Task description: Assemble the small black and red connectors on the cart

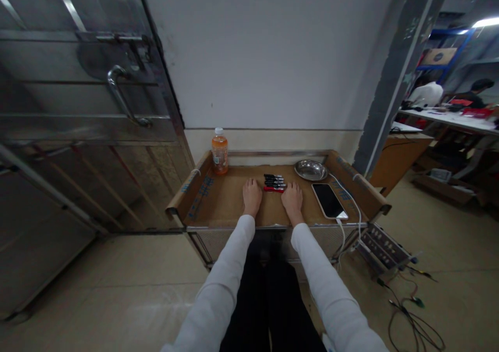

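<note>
Okay, black pens [274, 179] plus one red pen [274, 189] sit mid-worktop [224, 198], stacked parallel, long axis 3–9 o'clock, dark ends at 9; can't tell tips. Left hand [252, 193]: palm down, fingers loosely extended, nothing held, just off their 9 o'clock end. Right hand [292, 196]: half-curled at their 3 o'clock end; can't tell if gripping. Bare cardboard runs to the raised 9 o'clock side; front edge at 6. Bottle [220, 154] at 10; dish [311, 170] and phone [327, 200] crowd 2–4.
</note>
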Demonstrator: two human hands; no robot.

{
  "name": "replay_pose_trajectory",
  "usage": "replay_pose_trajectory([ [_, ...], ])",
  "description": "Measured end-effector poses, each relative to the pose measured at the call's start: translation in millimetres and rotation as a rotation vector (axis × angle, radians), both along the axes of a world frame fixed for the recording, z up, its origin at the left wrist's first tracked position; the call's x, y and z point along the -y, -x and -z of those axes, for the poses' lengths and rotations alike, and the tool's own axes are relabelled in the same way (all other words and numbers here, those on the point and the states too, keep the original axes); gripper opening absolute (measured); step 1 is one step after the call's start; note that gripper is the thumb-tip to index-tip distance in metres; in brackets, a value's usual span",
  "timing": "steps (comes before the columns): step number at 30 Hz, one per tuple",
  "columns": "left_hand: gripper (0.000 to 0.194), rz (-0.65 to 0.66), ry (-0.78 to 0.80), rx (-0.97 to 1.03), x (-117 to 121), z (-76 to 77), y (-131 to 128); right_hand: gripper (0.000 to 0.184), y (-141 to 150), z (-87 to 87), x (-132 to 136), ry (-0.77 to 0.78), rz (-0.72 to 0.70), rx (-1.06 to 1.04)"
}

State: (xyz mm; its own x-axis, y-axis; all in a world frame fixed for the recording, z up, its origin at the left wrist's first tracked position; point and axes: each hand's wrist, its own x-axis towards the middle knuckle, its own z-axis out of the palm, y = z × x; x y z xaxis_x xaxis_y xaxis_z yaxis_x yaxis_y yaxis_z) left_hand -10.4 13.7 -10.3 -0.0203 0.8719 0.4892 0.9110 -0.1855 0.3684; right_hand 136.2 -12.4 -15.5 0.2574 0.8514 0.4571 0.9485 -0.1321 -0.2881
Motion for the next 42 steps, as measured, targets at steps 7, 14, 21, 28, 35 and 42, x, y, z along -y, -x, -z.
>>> replay_pose_trajectory([
  [7, 0.028, 0.035, -0.017, 0.039, 3, -0.5, 2, 0.035, 1, 0.8, 1, -0.033, 0.003, 0.011],
  [14, 0.029, 0.042, 0.003, 0.027, 4, -1.6, 2, 0.035, 1, -1.8, 2, 0.013, -0.009, 0.008],
  [21, 0.029, 0.039, 0.003, 0.03, 6, -3.0, 2, 0.034, 1, 0.2, 2, -0.002, -0.02, 0.016],
  [28, 0.024, 0.025, 0.014, 0.047, 4, -2.2, 0, 0.033, 1, -3.5, 6, 0.012, -0.027, 0.024],
  [35, 0.026, -0.005, -0.073, 0.051, 11, -9.5, -4, 0.029, 6, -13.0, 6, 0.01, 0.07, -0.027],
  [42, 0.021, 0.539, 0.018, -0.045, 10, -9.6, -5, 0.022, 10, -16.1, 7, -0.048, -0.098, 0.08],
])
